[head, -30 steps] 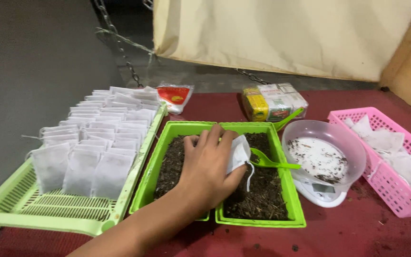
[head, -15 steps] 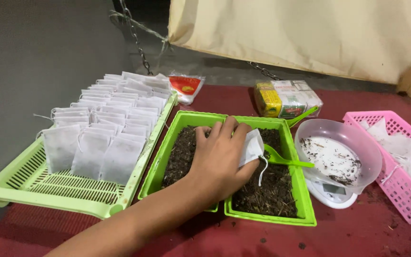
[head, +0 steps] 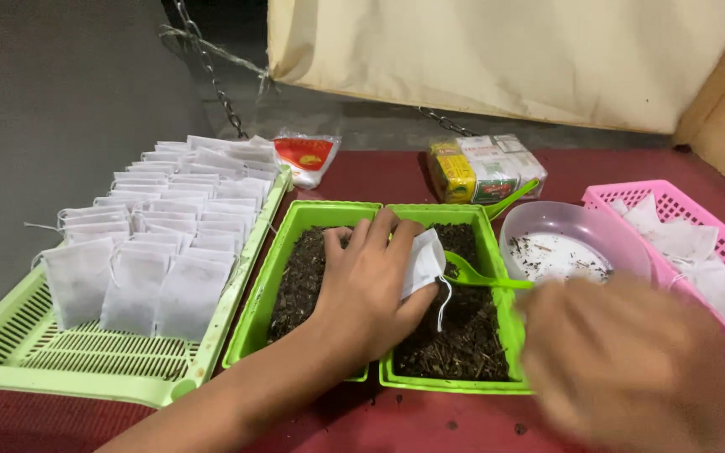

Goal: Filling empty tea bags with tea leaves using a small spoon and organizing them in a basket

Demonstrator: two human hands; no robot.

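Left hand (head: 367,289) pinches a small white filter bag (head: 423,262) over the green soil trays (head: 312,214); right hand (head: 631,361), at four o'clock, is blurred, grip unreadable.

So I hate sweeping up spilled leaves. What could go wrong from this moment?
The right hand is blurred, in motion close to the green scoop and the clear bowl; it might knock either and scatter leaves. The left hand pinches an empty white bag over the two green trays of loose leaves; the bag's dangling string could drag leaves over the rim.
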